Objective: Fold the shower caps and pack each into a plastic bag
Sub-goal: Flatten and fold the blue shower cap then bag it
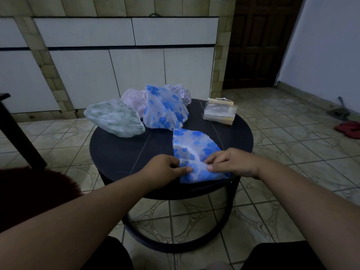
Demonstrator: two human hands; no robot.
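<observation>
On the round dark bench [120,151], a blue-flowered shower cap [196,151] lies flattened at the near right, its near edge almost at the bench rim. The left hand [165,169] pinches the cap's near left edge in its grip, thumb on top; the right hand [231,162] pinches the near right part likewise. Farther back sit a second blue-flowered cap [165,108], a green-patterned cap [115,118] at the left edge, a pink cap [132,99] and a pale cap [182,92]. A stack of plastic bags [219,112] rests far right. Bare bench surface lies open left of the hands.
</observation>
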